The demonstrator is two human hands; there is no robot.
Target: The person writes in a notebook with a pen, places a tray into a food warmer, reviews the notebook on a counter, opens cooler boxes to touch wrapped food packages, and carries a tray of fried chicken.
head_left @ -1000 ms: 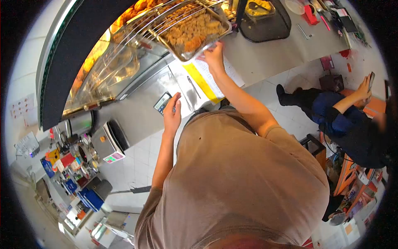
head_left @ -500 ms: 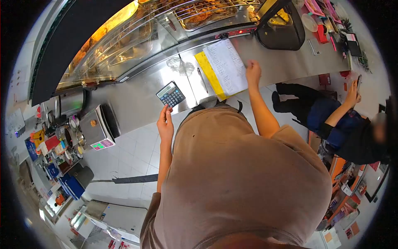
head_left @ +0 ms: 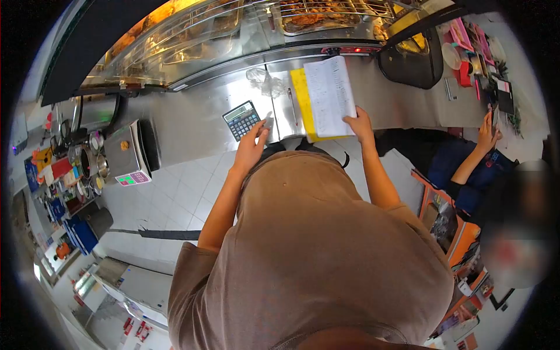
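My left hand [head_left: 251, 146] is at the lower right edge of a dark calculator [head_left: 241, 121] lying on the steel counter. Its fingers are stretched out and partly apart, with the tips at or over the calculator's keys; whether they touch is unclear. My right hand [head_left: 360, 125] pinches the lower right corner of white written sheets [head_left: 329, 96]. Those sheets lie over a yellow folder [head_left: 301, 105], whose left strip and lower edge show. A pen [head_left: 293, 107] rests on the counter between the calculator and the folder.
A crumpled clear plastic bag [head_left: 267, 81] lies behind the pen. Beyond the steel counter [head_left: 186, 116] stands a lit glass food case [head_left: 204, 41]. A scale [head_left: 129, 154] with a small brown item sits at left. At right, another person holds a phone [head_left: 494, 119].
My left hand has shifted from the calculator's lower edge to its right corner. My right hand has come from beside the sheets down onto their lower right corner. The view has shifted slightly.
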